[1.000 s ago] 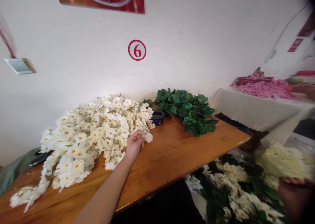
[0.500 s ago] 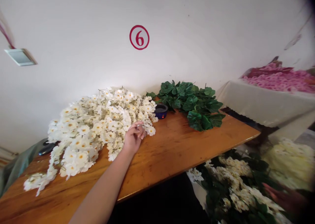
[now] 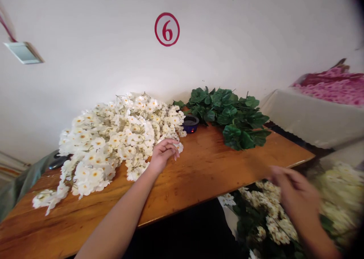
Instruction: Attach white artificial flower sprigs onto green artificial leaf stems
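Observation:
Over the wooden table, my left hand (image 3: 165,153) is beside a heap of white artificial flowers (image 3: 113,143) with yellow centres. Its fingers are loosely bent and apart, and I see nothing in them. One white bloom (image 3: 179,147) shows just past its fingertips. My right hand (image 3: 298,192), smeared by motion, hovers at the table's right front edge above finished-looking stems of small cream flowers and dark leaves (image 3: 280,228). Whether it holds anything is unclear. Between the flower heap and a pile of green artificial leaves (image 3: 227,111) stands a small dark-blue round pot (image 3: 190,124) with a red light.
The wooden table (image 3: 199,175) stands against a white wall marked with a red circled 6 (image 3: 167,29). Pink flowers (image 3: 335,86) lie on a pale cloth (image 3: 298,115) at the right. A dark rounded object (image 3: 58,161) sits at the table's left end.
My right hand has risen from the lower right to the table's edge. My left hand's fingers have straightened somewhat. The view has shifted slightly.

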A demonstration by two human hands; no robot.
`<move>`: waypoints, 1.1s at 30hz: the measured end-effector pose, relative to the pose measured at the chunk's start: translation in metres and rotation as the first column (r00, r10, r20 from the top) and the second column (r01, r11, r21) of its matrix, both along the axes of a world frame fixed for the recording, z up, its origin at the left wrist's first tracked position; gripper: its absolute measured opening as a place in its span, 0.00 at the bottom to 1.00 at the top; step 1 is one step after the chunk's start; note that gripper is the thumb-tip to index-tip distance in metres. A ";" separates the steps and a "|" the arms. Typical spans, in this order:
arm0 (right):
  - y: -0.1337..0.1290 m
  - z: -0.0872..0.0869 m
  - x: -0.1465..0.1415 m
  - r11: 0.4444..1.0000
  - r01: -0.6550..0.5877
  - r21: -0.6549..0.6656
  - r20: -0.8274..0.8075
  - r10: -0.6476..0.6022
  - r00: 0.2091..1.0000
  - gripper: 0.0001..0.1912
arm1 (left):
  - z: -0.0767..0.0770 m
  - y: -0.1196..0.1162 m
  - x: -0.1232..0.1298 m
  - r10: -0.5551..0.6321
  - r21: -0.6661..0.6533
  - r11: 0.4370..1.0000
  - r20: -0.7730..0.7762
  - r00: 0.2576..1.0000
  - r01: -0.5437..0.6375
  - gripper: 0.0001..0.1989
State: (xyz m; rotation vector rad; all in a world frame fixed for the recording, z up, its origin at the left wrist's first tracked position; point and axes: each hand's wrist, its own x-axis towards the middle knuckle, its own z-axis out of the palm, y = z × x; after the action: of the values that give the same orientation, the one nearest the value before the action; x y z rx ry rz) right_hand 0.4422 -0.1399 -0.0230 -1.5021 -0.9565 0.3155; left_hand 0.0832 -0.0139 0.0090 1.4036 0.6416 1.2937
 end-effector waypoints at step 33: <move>0.060 -0.003 -0.137 0.707 -0.658 0.260 -0.243 0.708 0.663 0.14 | -0.012 0.007 0.008 -0.035 -0.292 0.953 0.136 0.990 0.074 0.10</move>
State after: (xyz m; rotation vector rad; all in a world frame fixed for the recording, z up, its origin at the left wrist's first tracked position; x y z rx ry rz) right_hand 0.3053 -0.0803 -0.0256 -0.8442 -1.2183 0.9931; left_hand 0.0911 -0.0064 -0.0030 1.0756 0.6732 1.1784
